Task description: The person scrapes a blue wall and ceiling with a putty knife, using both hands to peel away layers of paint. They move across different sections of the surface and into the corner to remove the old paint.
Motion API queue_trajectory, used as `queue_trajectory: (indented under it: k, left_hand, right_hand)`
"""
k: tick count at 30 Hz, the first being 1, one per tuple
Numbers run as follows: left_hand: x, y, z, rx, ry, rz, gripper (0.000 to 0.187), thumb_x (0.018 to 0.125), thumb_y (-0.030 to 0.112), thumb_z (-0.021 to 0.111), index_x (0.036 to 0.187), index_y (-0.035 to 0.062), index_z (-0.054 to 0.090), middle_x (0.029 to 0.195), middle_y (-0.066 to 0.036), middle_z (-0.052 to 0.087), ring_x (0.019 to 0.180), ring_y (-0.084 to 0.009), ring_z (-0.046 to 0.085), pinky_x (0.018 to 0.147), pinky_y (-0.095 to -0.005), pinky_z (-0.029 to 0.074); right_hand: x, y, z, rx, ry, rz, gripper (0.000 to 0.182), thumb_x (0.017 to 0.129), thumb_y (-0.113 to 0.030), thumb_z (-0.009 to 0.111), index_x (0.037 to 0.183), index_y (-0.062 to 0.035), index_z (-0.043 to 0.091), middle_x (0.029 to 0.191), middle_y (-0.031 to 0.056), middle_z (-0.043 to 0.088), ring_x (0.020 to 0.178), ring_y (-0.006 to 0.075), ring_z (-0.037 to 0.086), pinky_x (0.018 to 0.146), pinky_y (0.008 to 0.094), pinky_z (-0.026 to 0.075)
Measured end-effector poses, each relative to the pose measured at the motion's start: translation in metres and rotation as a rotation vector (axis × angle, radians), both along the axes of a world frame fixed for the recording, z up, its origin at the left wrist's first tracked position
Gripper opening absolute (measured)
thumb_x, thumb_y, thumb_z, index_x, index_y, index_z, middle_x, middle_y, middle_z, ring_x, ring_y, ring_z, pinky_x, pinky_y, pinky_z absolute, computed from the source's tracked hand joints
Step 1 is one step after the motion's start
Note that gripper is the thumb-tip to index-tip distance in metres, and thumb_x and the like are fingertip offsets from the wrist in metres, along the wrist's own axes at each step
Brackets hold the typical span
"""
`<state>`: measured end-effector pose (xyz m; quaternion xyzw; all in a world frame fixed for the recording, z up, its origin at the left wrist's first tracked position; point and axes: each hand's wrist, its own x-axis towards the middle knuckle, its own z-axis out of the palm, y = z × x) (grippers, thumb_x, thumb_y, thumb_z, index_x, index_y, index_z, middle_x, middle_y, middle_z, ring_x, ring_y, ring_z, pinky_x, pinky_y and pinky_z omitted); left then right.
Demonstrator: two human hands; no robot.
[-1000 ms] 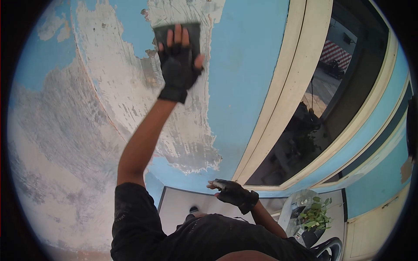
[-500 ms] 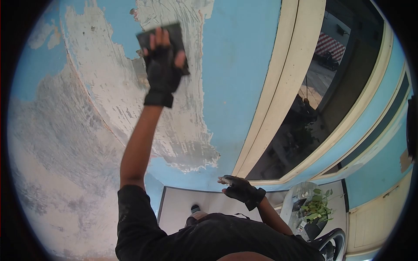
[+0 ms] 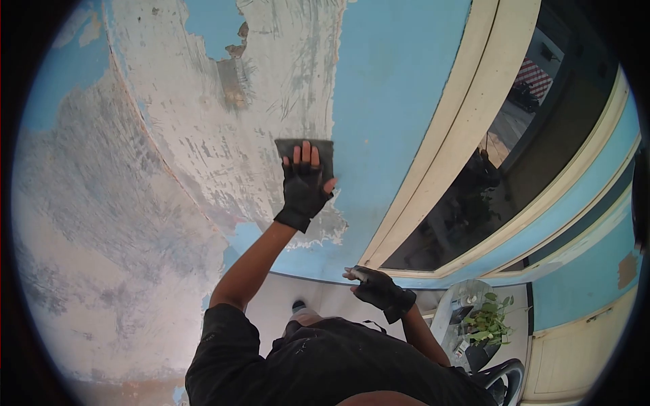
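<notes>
My left hand, in a black fingerless glove, presses a dark grey sheet of sandpaper flat against the wall. Its fingers point up over the sheet, with the thumb along the right edge. Under and around the sheet, the wall bears a whitish scraped patch bordered by blue paint. Low in front of my body, my right hand, gloved the same way, is curled around a small pale object whose kind I cannot make out. That hand stays apart from the wall.
To the right of the patch runs a cream window frame around dark glass. At the lower right stand a glass-topped table, a leafy potted plant and a black chair. A cream door panel is farther right.
My left hand has moved down and to the right across the wall with the sandpaper, now near the patch's lower right edge. My right hand has barely moved. The view has shifted slightly.
</notes>
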<state>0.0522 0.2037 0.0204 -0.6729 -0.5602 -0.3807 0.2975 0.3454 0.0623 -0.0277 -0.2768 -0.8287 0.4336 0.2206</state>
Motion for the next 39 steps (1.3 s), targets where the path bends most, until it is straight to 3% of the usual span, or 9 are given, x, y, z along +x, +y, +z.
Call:
queue_trajectory:
  k: [6,16,20,24,26,28,32,35,39]
  left_hand:
    - [-0.033,0.000,0.021,0.002,-0.060,-0.030,0.088,0.101,0.061,0.043,0.161,0.0008,0.022,0.167,-0.023,0.019,0.154,-0.0434,0.019,0.122,-0.0596,0.011]
    - [-0.143,0.004,0.087,0.250,-0.457,-0.012,0.090,0.102,0.059,0.043,0.163,0.0013,0.011,0.171,-0.022,0.006,0.157,-0.0396,0.006,0.123,-0.0569,0.000]
    - [-0.141,-0.006,0.059,0.138,-0.454,-0.035,0.090,0.102,0.059,0.042,0.163,0.0000,0.010,0.170,-0.023,0.006,0.157,-0.0414,0.005,0.123,-0.0583,0.003]
    - [-0.167,-0.017,0.051,0.071,-0.399,-0.055,0.089,0.102,0.060,0.039,0.163,0.0021,0.011,0.171,-0.022,0.006,0.157,-0.0406,0.005,0.123,-0.0580,0.002]
    - [-0.181,-0.021,0.051,0.064,-0.394,-0.076,0.088,0.102,0.061,0.038,0.164,0.0031,0.011,0.171,-0.021,0.007,0.157,-0.0404,0.006,0.124,-0.0580,0.002]
    - [-0.191,-0.027,0.049,0.018,-0.400,-0.114,0.089,0.102,0.064,0.036,0.164,0.0042,0.013,0.171,-0.020,0.007,0.157,-0.0399,0.007,0.124,-0.0578,0.002]
    - [-0.211,-0.032,0.040,-0.021,-0.370,-0.144,0.090,0.101,0.066,0.036,0.164,0.0047,0.016,0.171,-0.020,0.009,0.158,-0.0393,0.008,0.123,-0.0587,0.002]
    - [-0.222,-0.033,0.041,-0.021,-0.369,-0.212,0.089,0.101,0.066,0.036,0.163,0.0044,0.018,0.171,-0.019,0.011,0.158,-0.0391,0.009,0.123,-0.0586,0.002]
    - [-0.219,-0.030,0.039,0.027,-0.374,-0.297,0.088,0.101,0.065,0.036,0.163,0.0040,0.020,0.170,-0.019,0.013,0.157,-0.0390,0.010,0.123,-0.0577,0.001]
  right_hand:
    - [-0.013,0.011,-0.008,0.044,0.016,0.033,0.054,0.094,-0.017,0.070,0.141,0.0034,0.052,0.129,0.0200,0.067,0.121,0.0319,0.065,0.100,0.0395,0.052]
    - [-0.048,0.022,0.001,0.044,0.019,0.022,0.054,0.093,-0.011,0.070,0.142,0.0025,0.051,0.128,0.0176,0.068,0.119,0.0266,0.066,0.098,0.0379,0.053]
    - [-0.062,0.055,0.022,-0.027,0.042,-0.130,0.047,0.094,-0.008,0.068,0.137,0.0040,0.054,0.124,0.0139,0.070,0.105,0.0150,0.066,0.088,0.0331,0.055]
    - [-0.103,0.091,0.091,0.603,0.147,0.041,0.046,0.092,-0.009,0.072,0.133,0.0032,0.058,0.129,0.0181,0.067,0.102,0.0267,0.066,0.088,0.0361,0.052]
    - [-0.139,0.084,0.150,0.473,0.182,-0.054,0.050,0.091,-0.010,0.072,0.137,0.0017,0.055,0.134,0.0216,0.062,0.108,0.0328,0.065,0.093,0.0394,0.052]
    - [-0.175,0.095,0.175,0.887,0.368,-0.041,0.060,0.091,-0.015,0.073,0.143,-0.0001,0.047,0.137,0.0233,0.057,0.116,0.0352,0.062,0.097,0.0422,0.051]
    - [-0.234,0.096,0.235,0.895,0.270,-0.084,0.071,0.088,-0.022,0.075,0.147,-0.0031,0.041,0.148,0.0260,0.048,0.125,0.0448,0.058,0.100,0.0467,0.051]
    - [-0.274,0.108,0.236,0.989,0.487,-0.107,0.070,0.086,-0.018,0.074,0.146,-0.0044,0.043,0.155,0.0276,0.040,0.130,0.0461,0.055,0.101,0.0462,0.051]
    - [-0.301,0.114,0.239,0.995,0.467,-0.205,0.074,0.082,-0.016,0.074,0.148,-0.0076,0.043,0.157,0.0283,0.037,0.135,0.0454,0.051,0.103,0.0461,0.050]
